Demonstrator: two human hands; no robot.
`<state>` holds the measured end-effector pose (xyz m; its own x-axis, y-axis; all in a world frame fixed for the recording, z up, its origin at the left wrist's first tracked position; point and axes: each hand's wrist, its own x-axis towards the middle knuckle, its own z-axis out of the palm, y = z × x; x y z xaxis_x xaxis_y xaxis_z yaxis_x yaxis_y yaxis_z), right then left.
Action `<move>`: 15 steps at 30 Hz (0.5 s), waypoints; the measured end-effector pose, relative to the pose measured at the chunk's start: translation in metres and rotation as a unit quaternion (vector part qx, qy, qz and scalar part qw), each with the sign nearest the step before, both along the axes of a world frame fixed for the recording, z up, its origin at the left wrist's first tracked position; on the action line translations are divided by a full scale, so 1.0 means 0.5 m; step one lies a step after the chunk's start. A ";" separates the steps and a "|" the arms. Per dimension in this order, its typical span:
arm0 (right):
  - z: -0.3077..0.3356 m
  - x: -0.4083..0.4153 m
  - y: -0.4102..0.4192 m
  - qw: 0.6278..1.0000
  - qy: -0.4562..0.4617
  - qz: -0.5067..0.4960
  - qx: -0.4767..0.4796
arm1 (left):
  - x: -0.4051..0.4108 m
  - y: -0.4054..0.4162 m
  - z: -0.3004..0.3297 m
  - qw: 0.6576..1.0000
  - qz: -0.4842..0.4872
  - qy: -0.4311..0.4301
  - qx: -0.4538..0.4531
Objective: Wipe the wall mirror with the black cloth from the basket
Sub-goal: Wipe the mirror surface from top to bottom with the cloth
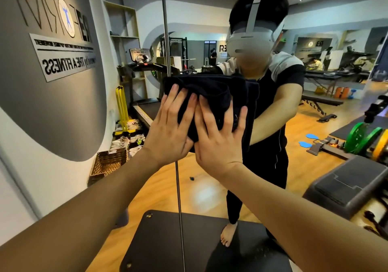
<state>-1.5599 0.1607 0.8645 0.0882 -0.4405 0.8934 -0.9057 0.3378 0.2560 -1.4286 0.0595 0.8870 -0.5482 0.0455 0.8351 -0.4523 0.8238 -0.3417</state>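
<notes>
1. Against the wall mirror [210, 187], both hands press flat on the black cloth [212, 95], with the fingers straight and spread.
2. The left hand [168, 133] lies on the lower left part of the cloth, its fingertips pointing up.
3. The right hand [218, 143] lies just beside it, touching the left hand at the edge, and covers the lower middle of the cloth.
4. The black cloth is bunched in thick folds between the palms and the glass, at about chest height of the person's reflection.
5. A vertical metal seam [165, 30] of the mirror runs behind the cloth and down past the left wrist.
6. The woven basket [108, 162] shows in the mirror at lower left, on the wooden floor near the grey wall.
7. A dark mat [159, 242] lies on the floor below the arms.
8. A treadmill [144, 70] is reflected behind the cloth.
</notes>
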 end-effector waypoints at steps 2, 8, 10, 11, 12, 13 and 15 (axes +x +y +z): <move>-0.008 0.008 -0.005 1.000 -0.004 0.001 0.002 | 0.006 -0.007 -0.007 1.000 -0.012 -0.001 0.003; -0.039 0.024 -0.018 1.000 0.004 0.000 0.007 | 0.024 -0.020 -0.043 0.999 -0.036 0.012 0.024; -0.057 0.027 -0.019 1.000 0.008 0.001 0.011 | 0.029 -0.021 -0.065 0.999 -0.033 0.015 0.038; -0.068 0.029 -0.019 1.000 0.010 0.001 0.018 | 0.032 -0.020 -0.079 0.998 -0.029 0.016 0.046; -0.081 0.032 -0.018 1.000 0.011 0.000 0.026 | 0.035 -0.019 -0.094 0.998 -0.025 0.016 0.053; -0.094 0.034 -0.018 0.999 0.014 -0.001 0.033 | 0.038 -0.018 -0.109 0.998 -0.021 0.015 0.058; -0.125 0.038 -0.015 0.999 0.013 -0.003 0.049 | 0.044 -0.015 -0.141 0.998 -0.015 0.008 0.067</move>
<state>-1.5411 0.1533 0.8023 0.1074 -0.5259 0.8437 -0.8964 0.3159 0.3110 -1.4064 0.0520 0.8165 -0.5343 -0.0503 0.8438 -0.4307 0.8752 -0.2205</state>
